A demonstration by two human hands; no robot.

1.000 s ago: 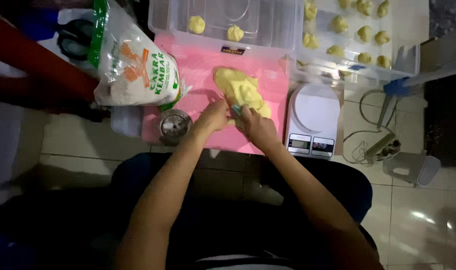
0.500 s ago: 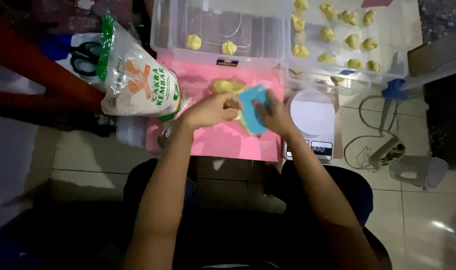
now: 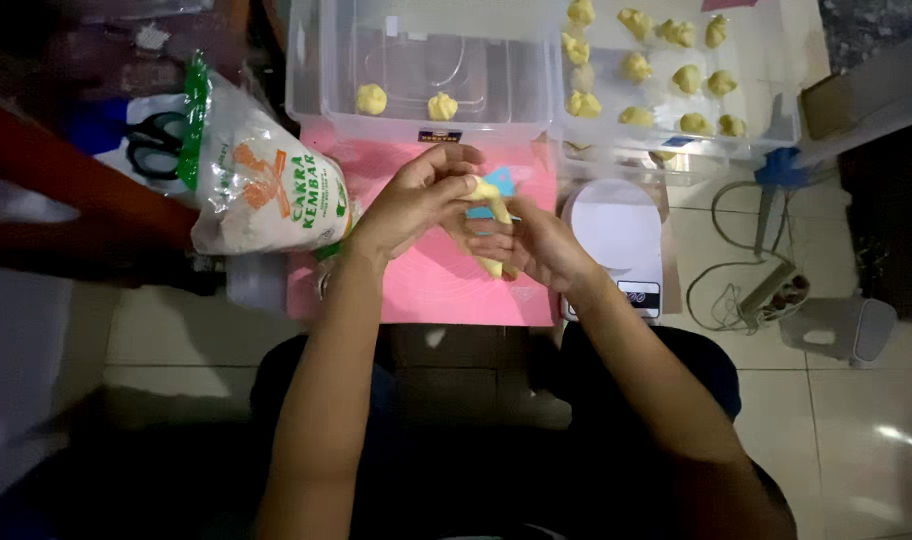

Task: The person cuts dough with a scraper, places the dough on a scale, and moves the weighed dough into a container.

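Dough point(image 3: 490, 190): pale yellow, soft, irregular lump, partly hidden by fingers; held above the pink mat point(image 3: 426, 285), between both hands. A further bit of the same yellow shows below the right hand, near the mat's middle.

Left hand point(image 3: 416, 195): fingers curled over the dough from the left, pinching it.

Right hand point(image 3: 531, 245): cupped beneath and beside the dough, grasping it together with a light-blue scraper point(image 3: 502, 182), whose corner shows just behind the lump.

Clear tub point(image 3: 321, 60): beyond the mat, holding two small yellow dough balls point(image 3: 371, 98).

Tray point(image 3: 776, 90): right of the tub, with many similar balls in rows.

White scale point(image 3: 616, 235): just right of the mat, touching the right wrist's side.

Flour bag point(image 3: 261, 185): white with green top, left of the mat, tilted.

Scissors point(image 3: 156, 140): black-handled, left of the bag.
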